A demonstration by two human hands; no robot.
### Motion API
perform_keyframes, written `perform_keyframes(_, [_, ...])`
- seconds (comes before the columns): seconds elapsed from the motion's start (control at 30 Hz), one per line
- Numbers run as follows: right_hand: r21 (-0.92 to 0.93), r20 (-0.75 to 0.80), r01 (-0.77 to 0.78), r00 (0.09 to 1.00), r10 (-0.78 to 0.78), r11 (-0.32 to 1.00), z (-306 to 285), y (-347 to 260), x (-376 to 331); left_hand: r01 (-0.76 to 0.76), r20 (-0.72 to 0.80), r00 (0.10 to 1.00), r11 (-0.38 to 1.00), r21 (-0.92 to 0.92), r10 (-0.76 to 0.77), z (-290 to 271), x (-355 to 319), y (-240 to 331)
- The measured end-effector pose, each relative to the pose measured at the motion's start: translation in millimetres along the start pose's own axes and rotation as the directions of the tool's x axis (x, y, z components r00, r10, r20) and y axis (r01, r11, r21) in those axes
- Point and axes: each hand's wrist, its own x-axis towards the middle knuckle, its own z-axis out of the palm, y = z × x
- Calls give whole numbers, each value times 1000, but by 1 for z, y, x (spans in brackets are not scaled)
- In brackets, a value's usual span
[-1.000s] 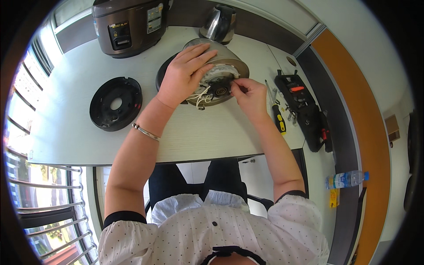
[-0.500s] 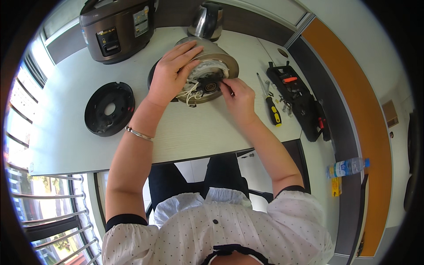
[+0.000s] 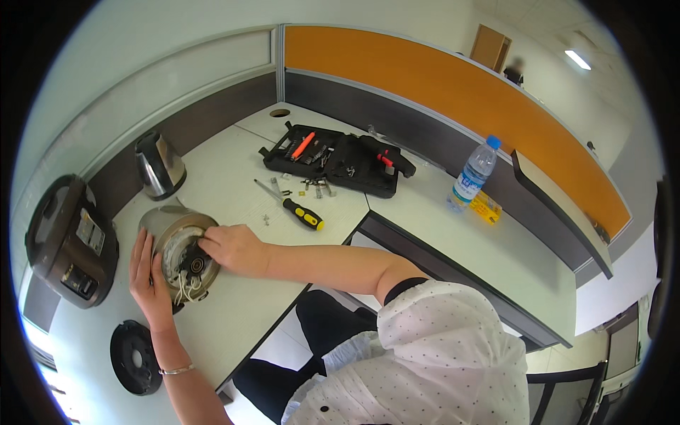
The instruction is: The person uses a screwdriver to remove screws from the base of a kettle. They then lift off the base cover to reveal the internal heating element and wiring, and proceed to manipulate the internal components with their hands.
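An electric kettle body (image 3: 166, 217) of dull metal lies on its side, its opened underside facing me. Inside that underside sit a black round connector (image 3: 190, 263) and loose white wires (image 3: 181, 290). My left hand (image 3: 151, 283) holds the kettle from its left side, fingers stretched along the metal and thumb near the rim. At the right of the connector, the thumb and fingers of my right hand (image 3: 237, 248) are pinched together; what is between them is hidden. A black round base cover (image 3: 122, 358) with a central hole lies beside my left forearm.
A yellow-and-black screwdriver (image 3: 304, 214) lies near small metal parts (image 3: 319, 185) and an open black tool case (image 3: 363, 170). Behind stand a rice cooker (image 3: 67, 241) and a steel kettle (image 3: 160, 166). A water bottle (image 3: 476, 173) and yellow box (image 3: 487, 207) are farther right.
The view has swung to the right, bringing in more of the desk and the orange partition. My left hand has shifted from the kettle's top to its left side; my right stays at the underside.
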Motion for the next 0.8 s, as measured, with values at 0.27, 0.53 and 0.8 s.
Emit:
perform_keyframes(0.27, [-147,53,194,981,-188,970,-4,6,10,-23,17,1000,1000,19,23,-1,1,-1])
perform_keyframes(0.53, [-172,100,189,980,-173,967,-5,3,14,-41,21,999,999,12,40,-1,1,1])
perform_keyframes(0.8, [-143,123,159,982,-141,977,-4,5,14,-20,9,1000,1000,15,20,0,0,4])
